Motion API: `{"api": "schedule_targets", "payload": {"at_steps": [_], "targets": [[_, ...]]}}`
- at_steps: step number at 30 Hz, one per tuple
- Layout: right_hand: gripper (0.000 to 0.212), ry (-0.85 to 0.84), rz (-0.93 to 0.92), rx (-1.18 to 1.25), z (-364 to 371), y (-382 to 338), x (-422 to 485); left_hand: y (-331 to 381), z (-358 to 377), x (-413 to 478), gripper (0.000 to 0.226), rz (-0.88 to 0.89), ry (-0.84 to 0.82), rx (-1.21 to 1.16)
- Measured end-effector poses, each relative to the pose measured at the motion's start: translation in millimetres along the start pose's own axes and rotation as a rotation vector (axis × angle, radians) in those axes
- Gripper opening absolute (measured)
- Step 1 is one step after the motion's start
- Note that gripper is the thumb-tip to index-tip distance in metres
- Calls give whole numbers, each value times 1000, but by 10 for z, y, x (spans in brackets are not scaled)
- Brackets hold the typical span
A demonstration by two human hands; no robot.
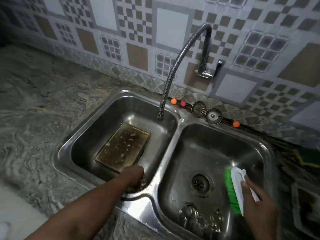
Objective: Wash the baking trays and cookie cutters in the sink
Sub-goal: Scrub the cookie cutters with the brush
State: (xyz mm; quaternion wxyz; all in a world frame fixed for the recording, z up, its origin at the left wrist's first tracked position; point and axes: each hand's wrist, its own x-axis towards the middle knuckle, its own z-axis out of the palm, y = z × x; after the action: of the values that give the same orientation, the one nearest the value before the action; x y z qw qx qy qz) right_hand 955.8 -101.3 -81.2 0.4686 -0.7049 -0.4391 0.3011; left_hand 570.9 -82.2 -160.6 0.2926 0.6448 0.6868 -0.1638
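Note:
A stained rectangular baking tray (122, 147), with soap flecks on it, lies in the left basin of the steel double sink (179, 126). More trays seem stacked under it. My left hand (134, 176) reaches down at the tray's near right corner; its fingers are hidden below the wrist. My right hand (258, 204) grips a white scrub brush (238, 189) with green bristles over the right basin. Metal cookie cutters (195, 217) lie at the near edge of the right basin, dim and hard to make out.
A flexible steel faucet (174, 70) arcs from the tiled wall and ends over the left basin; no water runs. Two drain strainers (206, 112) and small orange and pink balls (173, 101) sit on the back ledge. Marbled counter (43, 104) spreads left.

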Motion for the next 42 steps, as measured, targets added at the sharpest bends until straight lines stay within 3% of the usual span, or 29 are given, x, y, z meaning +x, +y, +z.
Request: {"api": "schedule_targets", "payload": {"at_steps": [8, 13, 17, 23, 28, 32, 36, 42], "targets": [[20, 36, -31, 29, -127, 13, -33, 25, -22, 78, 32, -17, 49, 86], [25, 45, -37, -43, -175, -16, -21, 409, -597, 0, 35, -52, 373, 6], [25, 71, -70, -60, -250, -125, 31, 1069, -855, -178, 27, 148, 609, -108], [25, 242, -113, -160, -627, -142, 314, 2225, -241, -143, 37, 453, 316, -38], [34, 306, -44, -253, -1149, 78, 640, 2851, 443, 18, 36, 485, 33, 60], [32, 355, -50, -438, -1461, 320, 858, 3019, 914, 184, 32, 393, -35, -22], [31, 274, -68, -592, -1501, 543, 970, 2980, 1188, 375, 35, 480, -109, 165], [33, 209, 14, -604, -1431, 741, 1018, 3040, 1283, 415, 33, 392, -113, 48]]}}
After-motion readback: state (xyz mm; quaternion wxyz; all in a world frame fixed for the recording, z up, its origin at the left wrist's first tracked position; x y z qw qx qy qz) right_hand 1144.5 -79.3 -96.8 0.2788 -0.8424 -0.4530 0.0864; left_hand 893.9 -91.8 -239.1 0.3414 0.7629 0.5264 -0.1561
